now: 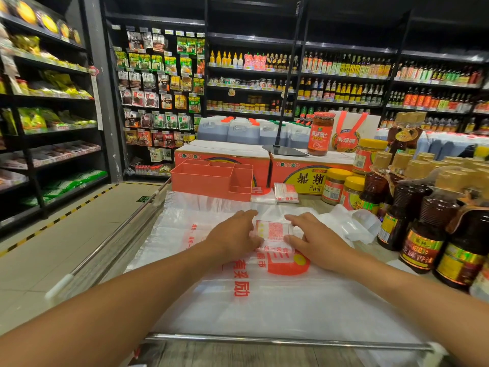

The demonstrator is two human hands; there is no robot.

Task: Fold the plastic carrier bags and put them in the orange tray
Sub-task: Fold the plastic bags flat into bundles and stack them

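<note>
A small folded carrier bag (274, 230), white with a red QR print, lies on top of a large flat clear bag with red lettering (254, 295). My left hand (235, 238) touches its left edge and my right hand (315, 238) its right edge, fingers of both fairly straight and pressing down. The orange tray (206, 181) with several compartments stands behind, apparently with nothing in it. Two folded bags (287, 193) rest to the tray's right. A crumpled white bag (354, 223) lies right of my right hand.
Dark sauce bottles (420, 234) and yellow-lidded jars (336, 189) crowd the right side. Orange cartons (304, 170) stand behind the tray, with a black stand base (284, 150) on top. A metal rail (264, 340) runs along the near edge. The aisle floor and shelves are at left.
</note>
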